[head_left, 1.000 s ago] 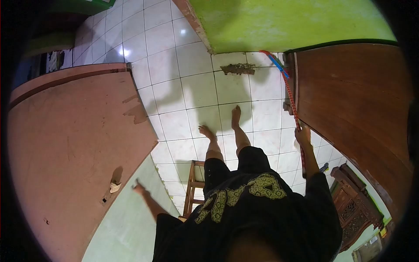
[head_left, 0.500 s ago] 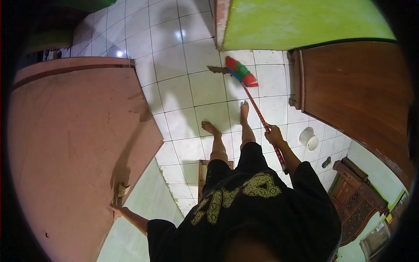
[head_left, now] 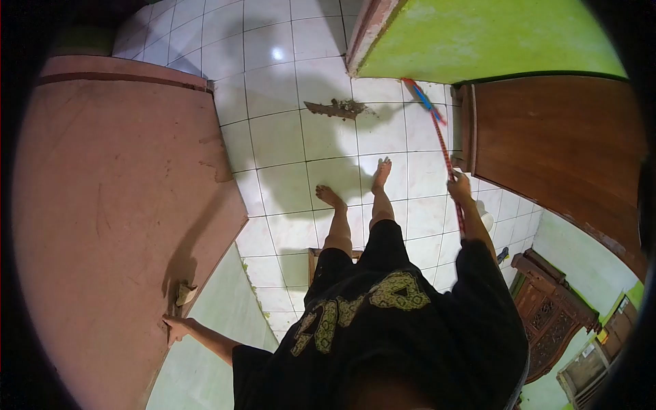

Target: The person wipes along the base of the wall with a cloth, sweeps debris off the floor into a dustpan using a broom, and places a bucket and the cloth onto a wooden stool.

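My right hand (head_left: pixel 459 187) is wrapped round the red patterned handle of a broom (head_left: pixel 441 138). The broom's blue, red-edged head is tilted against the floor by the foot of the green wall, beside the brown wooden cabinet. My left hand (head_left: pixel 176 329) grips the edge of a pink door (head_left: pixel 116 205), just below a small pale fitting (head_left: pixel 185 293), possibly its handle. On the tiles, left of the broom head, lies a brown jagged flat piece (head_left: pixel 329 109) with dark crumbs scattered at its right end.
White floor tiles (head_left: pixel 331 140) surround my bare feet. The green wall (head_left: pixel 492 41) and wooden cabinet (head_left: pixel 553 130) bound the right side. A white container (head_left: pixel 485 217) stands behind my right arm, near carved wooden furniture (head_left: pixel 550 314). Part of a wooden stool (head_left: pixel 313 263) shows behind my legs.
My right hand has swung the broom right, from beside the brown piece to near the cabinet. More crumbs now show at the piece. My left hand stays at the door edge.
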`<action>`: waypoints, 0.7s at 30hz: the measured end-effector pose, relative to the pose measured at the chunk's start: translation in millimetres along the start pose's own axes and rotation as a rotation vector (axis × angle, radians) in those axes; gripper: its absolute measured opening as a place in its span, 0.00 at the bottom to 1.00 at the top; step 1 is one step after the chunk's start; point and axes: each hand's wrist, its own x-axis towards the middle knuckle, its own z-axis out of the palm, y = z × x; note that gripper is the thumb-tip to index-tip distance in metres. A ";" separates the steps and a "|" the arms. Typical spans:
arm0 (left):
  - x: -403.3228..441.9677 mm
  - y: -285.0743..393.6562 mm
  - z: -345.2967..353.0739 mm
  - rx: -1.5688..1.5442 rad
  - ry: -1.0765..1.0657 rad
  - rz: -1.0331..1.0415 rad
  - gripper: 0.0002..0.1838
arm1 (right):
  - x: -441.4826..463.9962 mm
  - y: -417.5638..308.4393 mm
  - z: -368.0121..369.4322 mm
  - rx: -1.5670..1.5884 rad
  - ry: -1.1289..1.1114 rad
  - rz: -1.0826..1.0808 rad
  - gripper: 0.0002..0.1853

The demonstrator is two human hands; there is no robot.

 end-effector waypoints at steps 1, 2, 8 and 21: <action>0.5 1.0 -0.6 -0.006 -0.011 0.001 0.64 | 6.5 -14.0 10.4 0.101 -0.086 0.134 0.23; 3.9 4.3 -0.4 -0.015 -0.021 0.008 0.65 | 6.1 -23.2 26.3 0.174 -0.133 0.230 0.23; 28.3 -7.7 -2.9 -0.080 -0.166 0.131 0.65 | -61.2 -99.2 101.8 0.423 -0.277 0.169 0.24; 42.5 -9.9 17.4 -0.155 -0.236 0.126 0.66 | -94.8 -245.4 141.4 0.352 -0.277 -0.249 0.15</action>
